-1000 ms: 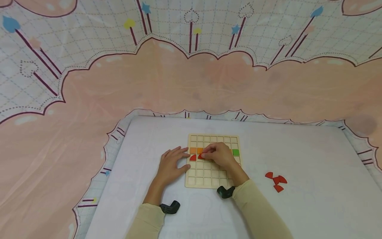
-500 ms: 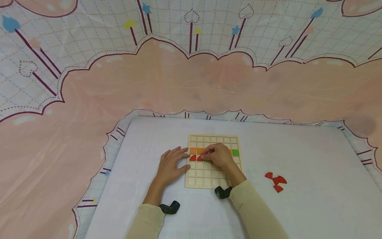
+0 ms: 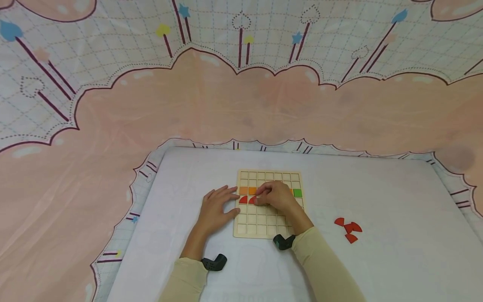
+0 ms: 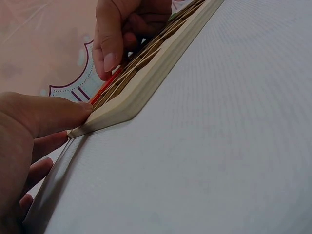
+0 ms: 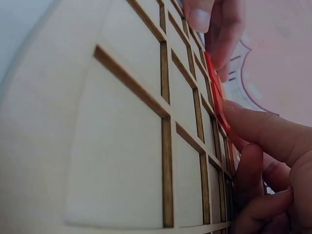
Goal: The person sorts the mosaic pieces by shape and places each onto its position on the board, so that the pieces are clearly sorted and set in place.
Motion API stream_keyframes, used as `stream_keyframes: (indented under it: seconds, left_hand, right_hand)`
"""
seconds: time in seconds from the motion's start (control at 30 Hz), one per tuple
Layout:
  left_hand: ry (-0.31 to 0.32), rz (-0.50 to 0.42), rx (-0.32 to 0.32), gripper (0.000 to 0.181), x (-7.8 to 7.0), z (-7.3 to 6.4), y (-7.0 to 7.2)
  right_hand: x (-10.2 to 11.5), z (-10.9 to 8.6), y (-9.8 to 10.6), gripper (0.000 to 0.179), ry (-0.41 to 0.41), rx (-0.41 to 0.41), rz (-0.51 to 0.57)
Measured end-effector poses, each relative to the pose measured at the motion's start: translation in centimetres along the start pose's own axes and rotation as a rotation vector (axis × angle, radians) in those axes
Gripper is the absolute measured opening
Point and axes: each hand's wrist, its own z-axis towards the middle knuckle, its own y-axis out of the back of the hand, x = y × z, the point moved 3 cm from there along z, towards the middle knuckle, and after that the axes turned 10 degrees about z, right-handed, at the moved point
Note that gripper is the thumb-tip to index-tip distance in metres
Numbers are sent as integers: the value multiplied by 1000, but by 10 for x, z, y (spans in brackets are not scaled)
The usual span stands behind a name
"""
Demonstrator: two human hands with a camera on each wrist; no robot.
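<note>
A red quarter-round piece (image 3: 252, 200) lies at the second cell from the left in a middle row of a pale wooden grid board (image 3: 262, 219). The right hand (image 3: 277, 196) has its thumb and forefinger closed together on that piece; whether it sits fully flat in the cell cannot be told. Just left of it, in the end cell, is another red piece (image 3: 243, 200) of the same shape. In the next row farther off, two orange tiles (image 3: 248, 191) sit at the left and a green tile (image 3: 297, 193) at the right end; the right hand blocks most of the cells between, with a sliver of orange showing beside the green.

The left hand (image 3: 218, 209) lies at the board's left edge, fingers spread apart, its thumb resting on the rim and gripping no piece. The right forearm crosses the board's near right part, hiding cells there. Well to the right, four loose red pieces (image 3: 348, 228) lie clustered on the white tabletop (image 3: 396, 201), some touching. Each wrist carries a black device (image 3: 215, 263) by a beige sleeve (image 3: 188, 274). Beyond the far edge hangs a pink patterned cloth (image 3: 264, 105).
</note>
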Motion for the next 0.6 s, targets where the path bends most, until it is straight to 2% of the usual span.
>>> stream_keyframes:
  seconds: [0.2,0.6]
  left_hand:
    - [1,1,-3,39,1,0,-1]
    - [-1,5,-5,39,2,0,-2]
  right_hand:
    - [-1,2,-1,24,28,19,-69]
    - [0,1,-1,23,41,22,-67]
